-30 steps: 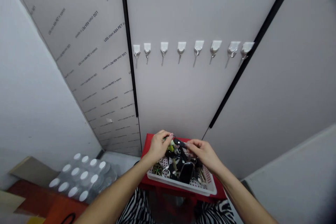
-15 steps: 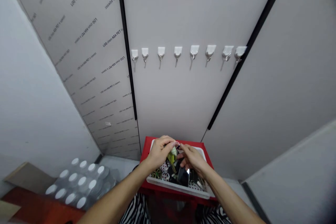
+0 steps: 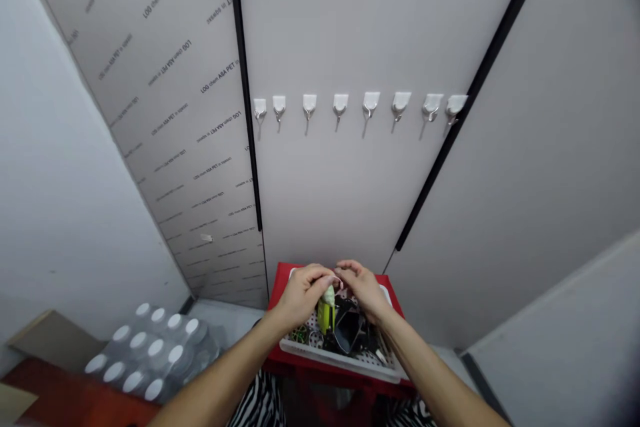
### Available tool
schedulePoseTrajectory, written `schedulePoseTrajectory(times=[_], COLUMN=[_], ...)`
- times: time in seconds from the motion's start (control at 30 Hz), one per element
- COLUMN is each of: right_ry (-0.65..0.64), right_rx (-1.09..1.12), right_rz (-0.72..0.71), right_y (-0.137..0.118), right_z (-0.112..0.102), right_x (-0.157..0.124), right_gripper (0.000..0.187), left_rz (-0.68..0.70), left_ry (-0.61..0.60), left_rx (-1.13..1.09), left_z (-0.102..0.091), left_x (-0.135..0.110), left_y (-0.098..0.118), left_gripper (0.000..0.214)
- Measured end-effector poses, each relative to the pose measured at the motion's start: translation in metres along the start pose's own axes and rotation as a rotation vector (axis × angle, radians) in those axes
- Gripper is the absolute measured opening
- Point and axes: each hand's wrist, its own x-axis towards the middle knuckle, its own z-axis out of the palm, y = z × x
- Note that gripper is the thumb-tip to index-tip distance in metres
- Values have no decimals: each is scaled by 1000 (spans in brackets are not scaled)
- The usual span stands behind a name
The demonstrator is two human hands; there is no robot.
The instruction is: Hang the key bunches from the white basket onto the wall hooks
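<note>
My left hand (image 3: 301,292) is closed in a pinch over the left side of the white basket (image 3: 340,360). Between its thumb and fingertips is a thin pale-pink loop (image 3: 341,283). Below the fingertips hangs a small yellow-green item (image 3: 327,317) with a pale green top, its kind unclear. My right hand (image 3: 364,290) is beside the loop, its fingers bent towards the thumb; what they grip, if anything, is hidden. A dark, shiny-edged item (image 3: 347,330) lies under the hands among several small things, including a round spoked piece (image 3: 315,339).
The basket sits on a red stand (image 3: 277,280). Ahead, a row of white adhesive hooks (image 3: 341,105) runs across the grey wall panel (image 3: 330,187). Black strips (image 3: 245,80) flank the panel. On the floor at left are several capped clear bottles (image 3: 155,347) and a cardboard piece (image 3: 60,340).
The right hand has shifted slightly up and right, away from the left fingertips. The yellow-green item now shows more fully, and the dark item below appears turned.
</note>
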Motion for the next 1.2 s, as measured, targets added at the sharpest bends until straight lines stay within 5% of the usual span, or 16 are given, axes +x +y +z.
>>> schedulePoseTrajectory(times=[0.2,0.53,0.7,0.9,1.1,1.2], right_ry=[104,182,139,18,86,-30], right_rx=[-209,-664,-606,-289,-410,-382], right_rz=[-436,-757,-779,-713,-765,-762], right_y=[-55,-127,-154,-169,-175,-184], right_z=[-3,26,33,46,65,72], right_x=[6,16,29,41,50,56], right_gripper=[20,16,20,27,24,19], left_rz=[-54,49,36,40,40,-12], left_ry=[53,338,469,450,414,420], left_rx=[30,-99,-196,-426,-509,-551], left_z=[1,-11,-27,-58,-84,-97], left_x=[3,65,78,82,85,85], left_y=[-12,18,27,35,38,39], left_gripper=[18,16,21,22,17,19])
